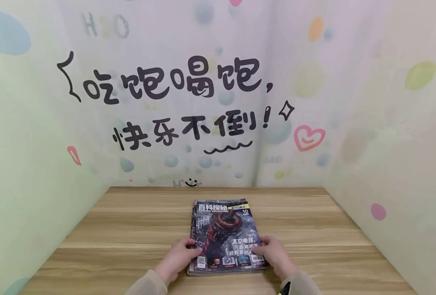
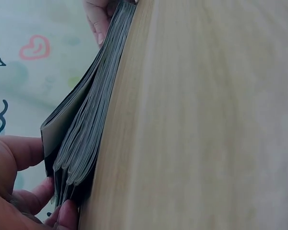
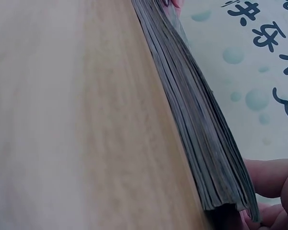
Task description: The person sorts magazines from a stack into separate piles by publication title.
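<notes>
A stack of magazines (image 1: 223, 229) lies on the wooden table, its top cover dark with a red ring-shaped machine and white Chinese lettering. My left hand (image 1: 177, 256) grips the stack's near left side, thumb on the cover and fingers along the spines. On the near right side my right hand (image 1: 277, 254) holds it the same way, thumb over the cover. In the left wrist view, the folded spines of the magazines (image 2: 89, 129) show, with the top one slightly apart from those below. The page edges (image 3: 197, 105) look nearly flush in the right wrist view.
Wood-grain table (image 1: 129, 221) surface extends around the stack. Behind it hangs a pale backdrop (image 1: 218, 164) printed with black Chinese lettering, bubbles and a pink heart. Pale side walls (image 1: 398, 164) stand at left and right.
</notes>
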A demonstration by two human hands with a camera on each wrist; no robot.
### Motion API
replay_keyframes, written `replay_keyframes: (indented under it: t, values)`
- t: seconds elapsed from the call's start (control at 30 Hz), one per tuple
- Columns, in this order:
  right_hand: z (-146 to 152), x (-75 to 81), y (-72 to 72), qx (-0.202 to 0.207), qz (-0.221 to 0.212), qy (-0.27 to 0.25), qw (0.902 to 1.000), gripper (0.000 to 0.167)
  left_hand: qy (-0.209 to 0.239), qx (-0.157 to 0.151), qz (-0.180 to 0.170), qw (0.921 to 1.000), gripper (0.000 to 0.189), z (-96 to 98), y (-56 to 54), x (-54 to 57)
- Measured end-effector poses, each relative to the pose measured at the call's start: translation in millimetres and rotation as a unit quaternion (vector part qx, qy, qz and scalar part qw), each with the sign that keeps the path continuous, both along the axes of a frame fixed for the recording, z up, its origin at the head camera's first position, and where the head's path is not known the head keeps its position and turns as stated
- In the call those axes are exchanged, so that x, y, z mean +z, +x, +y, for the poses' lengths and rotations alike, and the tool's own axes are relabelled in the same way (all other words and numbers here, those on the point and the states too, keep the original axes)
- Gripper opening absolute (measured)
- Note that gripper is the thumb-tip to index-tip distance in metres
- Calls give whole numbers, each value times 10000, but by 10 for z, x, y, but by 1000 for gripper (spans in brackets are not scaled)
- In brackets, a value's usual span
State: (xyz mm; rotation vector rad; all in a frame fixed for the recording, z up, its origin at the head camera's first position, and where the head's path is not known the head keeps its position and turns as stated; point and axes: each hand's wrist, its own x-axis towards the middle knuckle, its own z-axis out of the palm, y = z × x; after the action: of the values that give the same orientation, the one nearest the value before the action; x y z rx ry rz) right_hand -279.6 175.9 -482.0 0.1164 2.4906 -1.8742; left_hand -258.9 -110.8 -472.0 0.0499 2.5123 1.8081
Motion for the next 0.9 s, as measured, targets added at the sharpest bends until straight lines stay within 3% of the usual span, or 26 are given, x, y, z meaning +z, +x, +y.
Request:
replay_keyframes:
  t: [0.63, 0.9]
  values:
    - [17, -11, 45, -282, 83, 120, 9995, 35, -85, 216, 74, 9997, 28, 53, 7, -10]
    - [3, 69, 87, -259, 139, 218, 9993, 33, -124, 344, 187, 9992, 26, 82, 46, 32]
